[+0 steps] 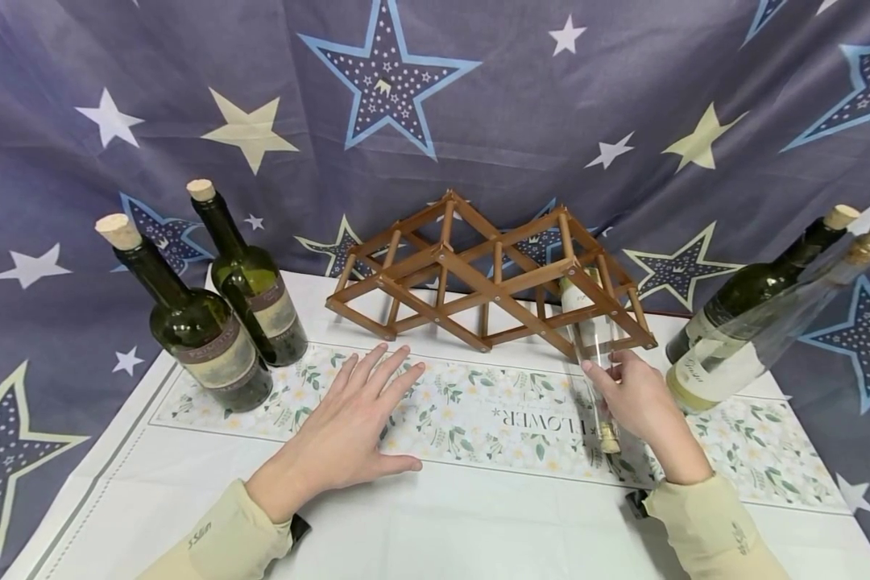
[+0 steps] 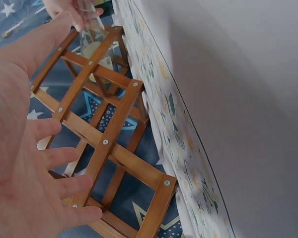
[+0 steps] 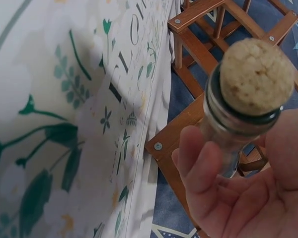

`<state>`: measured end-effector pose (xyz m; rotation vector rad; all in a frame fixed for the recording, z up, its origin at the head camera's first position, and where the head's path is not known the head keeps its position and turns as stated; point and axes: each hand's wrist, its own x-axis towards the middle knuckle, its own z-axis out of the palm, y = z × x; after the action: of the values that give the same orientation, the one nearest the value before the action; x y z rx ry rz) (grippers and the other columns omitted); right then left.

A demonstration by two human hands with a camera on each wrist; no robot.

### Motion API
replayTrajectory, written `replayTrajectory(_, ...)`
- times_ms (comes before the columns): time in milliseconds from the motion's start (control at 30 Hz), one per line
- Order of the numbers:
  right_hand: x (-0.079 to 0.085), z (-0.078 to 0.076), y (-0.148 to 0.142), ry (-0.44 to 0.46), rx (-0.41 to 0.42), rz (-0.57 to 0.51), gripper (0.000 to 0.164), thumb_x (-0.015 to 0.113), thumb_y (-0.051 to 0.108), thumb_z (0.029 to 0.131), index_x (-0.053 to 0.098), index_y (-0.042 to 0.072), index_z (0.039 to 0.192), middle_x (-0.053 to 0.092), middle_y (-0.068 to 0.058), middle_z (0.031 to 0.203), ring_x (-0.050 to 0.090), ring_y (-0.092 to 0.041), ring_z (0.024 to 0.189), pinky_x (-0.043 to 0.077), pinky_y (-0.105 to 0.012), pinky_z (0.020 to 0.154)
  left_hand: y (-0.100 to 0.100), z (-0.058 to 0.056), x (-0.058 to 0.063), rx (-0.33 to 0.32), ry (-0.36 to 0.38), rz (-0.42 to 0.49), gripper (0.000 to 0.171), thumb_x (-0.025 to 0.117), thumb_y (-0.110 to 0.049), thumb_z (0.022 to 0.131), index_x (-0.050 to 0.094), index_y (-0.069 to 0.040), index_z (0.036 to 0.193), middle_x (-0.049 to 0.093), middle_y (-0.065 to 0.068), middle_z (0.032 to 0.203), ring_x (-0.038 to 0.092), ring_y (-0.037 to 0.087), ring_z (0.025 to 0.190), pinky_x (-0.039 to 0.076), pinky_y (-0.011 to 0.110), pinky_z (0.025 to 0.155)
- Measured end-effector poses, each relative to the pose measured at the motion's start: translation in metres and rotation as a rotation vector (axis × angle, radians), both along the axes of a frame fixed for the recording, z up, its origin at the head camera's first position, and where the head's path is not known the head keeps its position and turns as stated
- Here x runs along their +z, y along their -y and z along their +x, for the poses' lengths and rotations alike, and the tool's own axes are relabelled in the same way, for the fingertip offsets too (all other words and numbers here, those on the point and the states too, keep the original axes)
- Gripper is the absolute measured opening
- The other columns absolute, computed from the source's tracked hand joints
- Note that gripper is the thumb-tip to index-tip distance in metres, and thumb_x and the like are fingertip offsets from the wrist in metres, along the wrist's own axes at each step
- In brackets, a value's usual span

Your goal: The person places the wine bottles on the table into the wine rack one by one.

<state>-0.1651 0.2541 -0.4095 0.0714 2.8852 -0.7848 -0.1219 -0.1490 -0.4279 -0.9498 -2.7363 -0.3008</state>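
A clear glass bottle (image 1: 595, 335) with a cork stopper (image 3: 258, 77) lies with its base end inside the right-hand opening of a brown wooden lattice wine rack (image 1: 498, 292). Its neck points out toward me. My right hand (image 1: 644, 405) grips the bottle near the neck, fingers curled round the glass in the right wrist view. In front of the rack's left part, my left hand (image 1: 351, 431) is spread with straight fingers and holds nothing. The left wrist view shows that hand (image 2: 27, 163) beside the rack's crossed slats.
Two dark green corked bottles, a front one (image 1: 221, 354) and a rear one (image 1: 261, 298), stand at the left. On the right are another dark bottle (image 1: 757, 294) and a clear one (image 1: 725, 366). A floral runner (image 1: 471, 411) crosses the white table; a star-patterned cloth (image 1: 507, 105) hangs behind.
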Motion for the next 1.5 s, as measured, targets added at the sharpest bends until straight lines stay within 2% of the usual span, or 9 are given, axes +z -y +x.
replayTrajectory(233, -0.001, -0.002, 0.0, -0.023, -0.003, 0.04, 0.087, 0.042, 0.061, 0.1, 0.036, -0.013, 0.145, 0.064, -0.025, 0.115, 0.065, -0.033, 0.093, 0.052, -0.048, 0.074, 0.001, 0.0, 0.0, 0.0, 0.003, 0.001, 0.12, 0.067, -0.083, 0.065, 0.026, -0.021, 0.16, 0.01, 0.004, 0.166, 0.011, 0.035, 0.149, 0.012, 0.06, 0.115)
replayTrajectory(300, -0.001, -0.002, 0.0, -0.024, -0.005, 0.043, 0.086, 0.042, 0.061, 0.1, 0.036, -0.013, 0.145, 0.063, -0.026, 0.117, 0.065, -0.035, 0.096, 0.052, -0.048, 0.074, 0.001, 0.0, -0.001, -0.002, 0.001, 0.0, 0.12, 0.066, -0.084, 0.065, 0.026, -0.021, 0.16, 0.01, 0.004, 0.166, 0.013, 0.036, 0.149, 0.011, 0.06, 0.116)
replayTrajectory(500, -0.002, 0.0, 0.0, -0.033, -0.012, 0.051, 0.087, 0.042, 0.061, 0.1, 0.037, -0.013, 0.145, 0.064, -0.026, 0.116, 0.066, -0.032, 0.09, 0.052, -0.045, 0.07, 0.001, 0.0, 0.0, -0.007, 0.002, 0.004, 0.12, 0.067, -0.083, 0.066, 0.027, -0.021, 0.16, 0.009, 0.003, 0.166, 0.01, 0.036, 0.149, 0.008, 0.058, 0.116)
replayTrajectory(733, -0.002, 0.003, 0.002, -0.051, -0.013, 0.063, 0.087, 0.043, 0.062, 0.099, 0.039, -0.013, 0.144, 0.068, -0.015, 0.099, 0.063, -0.018, 0.07, 0.05, -0.04, 0.066, 0.001, 0.001, 0.0, -0.004, -0.013, 0.008, 0.121, 0.069, -0.082, 0.065, 0.027, -0.02, 0.16, 0.013, 0.005, 0.165, 0.013, 0.036, 0.149, 0.01, 0.059, 0.116)
replayTrajectory(967, 0.004, 0.007, 0.002, -0.055, -0.015, 0.066, 0.091, 0.044, 0.063, 0.098, 0.036, -0.013, 0.146, 0.069, -0.02, 0.104, 0.067, -0.023, 0.077, 0.052, -0.046, 0.071, 0.002, 0.001, 0.0, -0.003, -0.006, 0.0, 0.121, 0.067, -0.083, 0.066, 0.024, -0.021, 0.161, 0.011, 0.004, 0.166, 0.01, 0.034, 0.15, 0.01, 0.059, 0.116)
replayTrajectory(1167, 0.011, 0.012, -0.001, -0.076, -0.023, 0.071, 0.092, 0.044, 0.066, 0.097, 0.037, -0.012, 0.147, 0.068, -0.023, 0.107, 0.065, -0.039, 0.095, 0.05, -0.052, 0.078, 0.002, 0.0, 0.0, -0.005, -0.013, 0.009, 0.12, 0.067, -0.083, 0.066, 0.026, -0.02, 0.16, 0.016, 0.007, 0.165, 0.012, 0.035, 0.149, 0.013, 0.06, 0.115)
replayTrajectory(1267, 0.014, 0.016, -0.002, -0.101, -0.026, 0.072, 0.091, 0.044, 0.067, 0.096, 0.04, -0.009, 0.146, 0.069, -0.022, 0.105, 0.061, -0.044, 0.099, 0.049, -0.054, 0.078, 0.002, 0.0, 0.0, -0.005, -0.028, 0.02, 0.12, 0.069, -0.081, 0.065, 0.028, -0.019, 0.159, 0.019, 0.008, 0.164, 0.013, 0.035, 0.149, 0.014, 0.06, 0.115)
replayTrajectory(1500, 0.024, 0.028, -0.007, -0.129, -0.034, 0.075, 0.09, 0.045, 0.069, 0.094, 0.043, -0.006, 0.144, 0.068, -0.021, 0.103, 0.066, -0.031, 0.082, 0.051, -0.047, 0.068, 0.002, -0.001, -0.001, -0.005, -0.029, 0.026, 0.119, 0.069, -0.081, 0.066, 0.027, -0.019, 0.16, 0.017, 0.007, 0.164, 0.014, 0.035, 0.149, 0.016, 0.061, 0.114)
